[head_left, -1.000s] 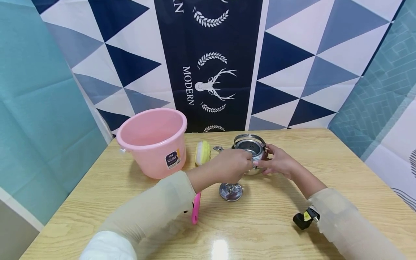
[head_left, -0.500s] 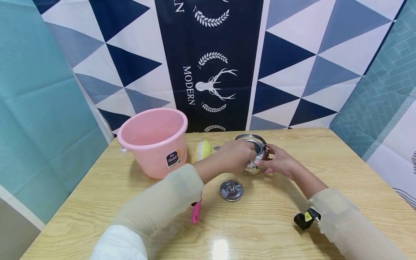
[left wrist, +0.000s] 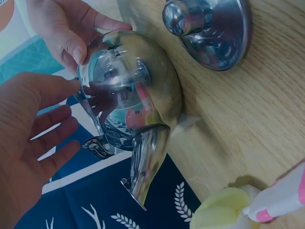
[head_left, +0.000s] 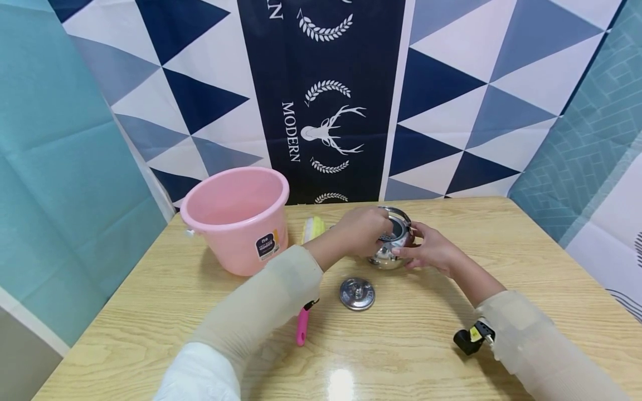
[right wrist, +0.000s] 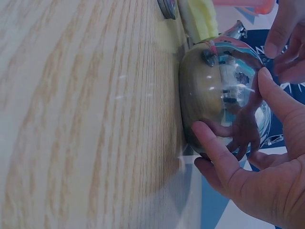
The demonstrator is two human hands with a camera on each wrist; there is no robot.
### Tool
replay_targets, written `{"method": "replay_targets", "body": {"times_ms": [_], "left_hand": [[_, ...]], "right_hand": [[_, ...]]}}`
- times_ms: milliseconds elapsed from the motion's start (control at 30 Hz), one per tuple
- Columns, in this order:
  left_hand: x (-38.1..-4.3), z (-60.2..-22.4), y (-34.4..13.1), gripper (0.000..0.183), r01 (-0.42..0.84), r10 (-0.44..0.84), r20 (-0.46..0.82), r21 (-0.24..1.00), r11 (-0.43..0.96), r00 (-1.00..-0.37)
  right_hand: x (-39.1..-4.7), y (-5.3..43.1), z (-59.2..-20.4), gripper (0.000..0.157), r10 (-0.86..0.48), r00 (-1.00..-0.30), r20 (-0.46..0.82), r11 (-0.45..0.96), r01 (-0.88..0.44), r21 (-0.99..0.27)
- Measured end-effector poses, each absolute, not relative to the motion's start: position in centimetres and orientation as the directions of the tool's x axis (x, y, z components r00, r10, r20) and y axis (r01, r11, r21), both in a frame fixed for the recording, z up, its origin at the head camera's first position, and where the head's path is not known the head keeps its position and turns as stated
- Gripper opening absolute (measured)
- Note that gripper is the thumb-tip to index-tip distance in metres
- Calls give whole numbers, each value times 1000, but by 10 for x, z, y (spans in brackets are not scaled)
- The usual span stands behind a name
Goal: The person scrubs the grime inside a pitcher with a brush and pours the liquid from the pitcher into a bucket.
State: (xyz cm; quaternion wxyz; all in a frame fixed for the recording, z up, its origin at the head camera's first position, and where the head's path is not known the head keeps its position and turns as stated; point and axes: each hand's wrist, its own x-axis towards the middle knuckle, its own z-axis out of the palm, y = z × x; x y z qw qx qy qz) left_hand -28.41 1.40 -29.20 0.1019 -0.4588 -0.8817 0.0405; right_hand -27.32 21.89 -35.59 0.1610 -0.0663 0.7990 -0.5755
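A shiny metal teapot (head_left: 386, 259) stands on the table, its lid off and its hoop handle up. My right hand (head_left: 428, 248) grips its right side, thumb at the front and fingers spread round the belly (right wrist: 205, 95). Over the pot's mouth is my left hand (head_left: 363, 231). In the left wrist view, that hand's fingers (left wrist: 52, 124) are loosely bent and apart, one fingertip at the rim, with nothing seen between them. A perforated strainer (head_left: 388, 237) shows inside the mouth. The round metal lid (head_left: 357, 294) lies knob up in front of the pot.
Left of the pot lies a brush with a yellow scrubbing head (head_left: 314, 227) and pink handle (head_left: 302, 328), partly hidden by the left forearm. A pink bucket (head_left: 233, 223) stands at the back left. Behind the table hangs a patterned cloth (head_left: 200, 83).
My left hand has shifted up and away over the teapot's mouth, and its forearm has swung right, uncovering the lid fully. The right hand keeps its grip in place.
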Motion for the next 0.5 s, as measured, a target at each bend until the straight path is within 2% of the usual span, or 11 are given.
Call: {"method": "replay_targets", "body": {"times_ms": [233, 500], "left_hand": [[-292, -295, 20, 25, 773, 777, 85, -84, 629, -623], [-299, -295, 29, 30, 757, 756, -42, -23, 653, -654]], "right_hand": [[-273, 219, -357, 100, -292, -940, -179, 322, 80, -943], [-274, 219, -358, 100, -296, -940, -169, 311, 72, -948]]}}
